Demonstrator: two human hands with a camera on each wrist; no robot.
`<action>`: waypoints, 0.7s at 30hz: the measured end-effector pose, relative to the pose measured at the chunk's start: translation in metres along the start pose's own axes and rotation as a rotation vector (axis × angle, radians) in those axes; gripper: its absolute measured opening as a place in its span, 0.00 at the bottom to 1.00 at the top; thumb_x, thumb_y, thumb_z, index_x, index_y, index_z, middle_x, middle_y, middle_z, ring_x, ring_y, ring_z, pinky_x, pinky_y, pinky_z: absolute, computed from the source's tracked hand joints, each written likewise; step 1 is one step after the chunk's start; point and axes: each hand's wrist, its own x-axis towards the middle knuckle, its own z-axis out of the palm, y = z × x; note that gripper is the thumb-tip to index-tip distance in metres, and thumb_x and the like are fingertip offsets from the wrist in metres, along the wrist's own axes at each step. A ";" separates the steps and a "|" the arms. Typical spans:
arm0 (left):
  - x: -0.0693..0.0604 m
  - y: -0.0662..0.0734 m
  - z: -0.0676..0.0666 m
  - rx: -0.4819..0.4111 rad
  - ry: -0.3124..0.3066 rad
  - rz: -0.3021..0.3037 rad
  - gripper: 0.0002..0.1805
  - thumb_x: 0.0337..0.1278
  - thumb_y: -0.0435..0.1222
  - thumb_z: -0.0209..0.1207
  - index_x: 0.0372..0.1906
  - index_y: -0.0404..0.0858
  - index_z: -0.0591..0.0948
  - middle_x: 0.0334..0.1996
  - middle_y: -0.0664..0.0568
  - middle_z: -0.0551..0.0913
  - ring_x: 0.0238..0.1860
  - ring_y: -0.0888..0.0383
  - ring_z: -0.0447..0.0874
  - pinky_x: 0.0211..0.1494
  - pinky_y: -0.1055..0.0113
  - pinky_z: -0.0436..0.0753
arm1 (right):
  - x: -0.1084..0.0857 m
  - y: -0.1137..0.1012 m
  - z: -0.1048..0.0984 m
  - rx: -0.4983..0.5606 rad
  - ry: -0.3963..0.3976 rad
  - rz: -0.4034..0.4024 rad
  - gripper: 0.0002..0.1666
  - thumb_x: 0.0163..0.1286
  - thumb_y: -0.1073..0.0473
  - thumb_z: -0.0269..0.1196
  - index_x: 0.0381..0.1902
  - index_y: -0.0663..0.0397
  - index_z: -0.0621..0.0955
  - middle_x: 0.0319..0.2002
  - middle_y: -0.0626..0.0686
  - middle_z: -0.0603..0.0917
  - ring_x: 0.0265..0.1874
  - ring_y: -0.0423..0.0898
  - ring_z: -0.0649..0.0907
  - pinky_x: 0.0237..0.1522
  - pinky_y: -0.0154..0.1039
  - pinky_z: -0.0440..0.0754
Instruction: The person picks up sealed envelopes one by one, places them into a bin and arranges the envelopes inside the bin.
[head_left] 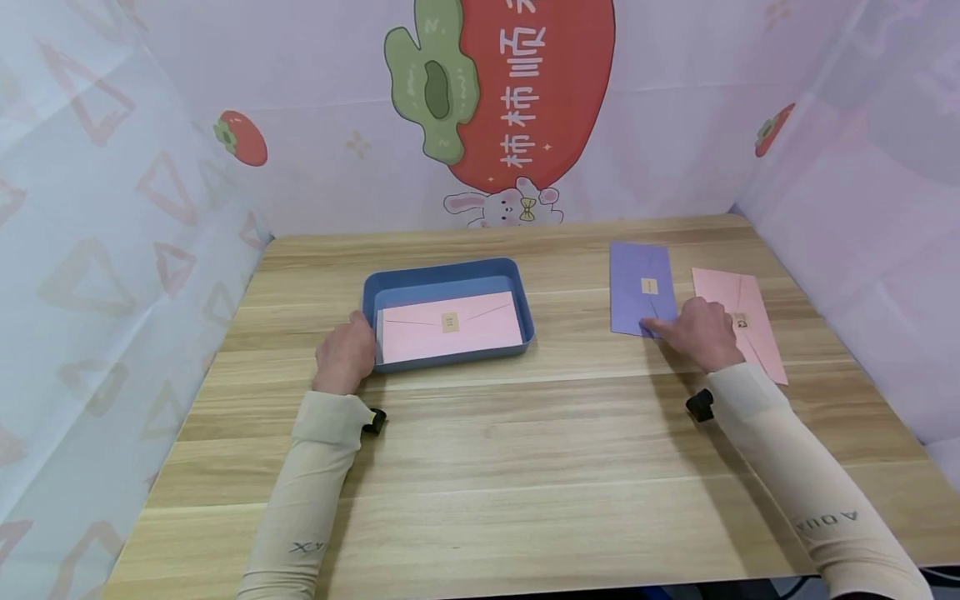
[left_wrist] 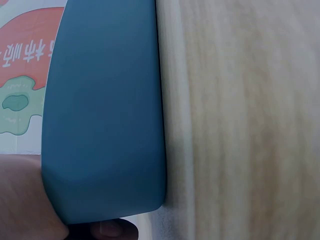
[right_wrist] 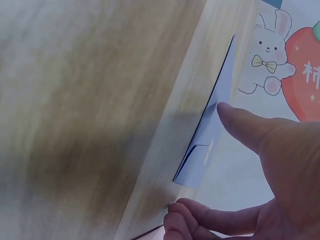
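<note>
A blue rectangular tray (head_left: 442, 273) lies on the table, and my left hand (head_left: 345, 354) grips its left end. In the left wrist view the tray's outer side (left_wrist: 105, 110) fills the middle, with fingertips (left_wrist: 107, 228) at its lower end. Inside the tray lies a pink envelope (head_left: 408, 335) with a tan label. To the right, my right hand (head_left: 702, 335) has its thumb on the lower part of a purple envelope (head_left: 633, 271). Its other fingers are loosely bent by the envelope's right edge. Another pink envelope (head_left: 752, 293) lies partly hidden behind that hand.
The wooden table (head_left: 487, 467) has a strip of bare wood between the tray and the purple envelope. Printed cloth walls (head_left: 315, 150) stand along the back and both sides. A black wrist device (head_left: 701, 406) sits at the right cuff.
</note>
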 end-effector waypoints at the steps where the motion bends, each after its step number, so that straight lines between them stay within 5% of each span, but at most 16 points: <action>1: 0.000 0.000 0.000 0.000 0.001 0.001 0.18 0.83 0.35 0.36 0.61 0.25 0.68 0.49 0.25 0.82 0.46 0.36 0.84 0.48 0.42 0.83 | 0.001 0.000 0.000 -0.003 -0.002 0.001 0.41 0.69 0.33 0.68 0.13 0.48 0.60 0.16 0.43 0.54 0.17 0.40 0.57 0.18 0.35 0.58; 21: 0.003 -0.001 0.001 0.002 0.002 0.004 0.18 0.83 0.35 0.38 0.61 0.25 0.68 0.48 0.27 0.81 0.43 0.38 0.82 0.46 0.44 0.82 | 0.015 0.007 -0.006 0.111 -0.143 0.152 0.38 0.66 0.36 0.73 0.23 0.51 0.60 0.21 0.47 0.57 0.21 0.44 0.64 0.25 0.38 0.66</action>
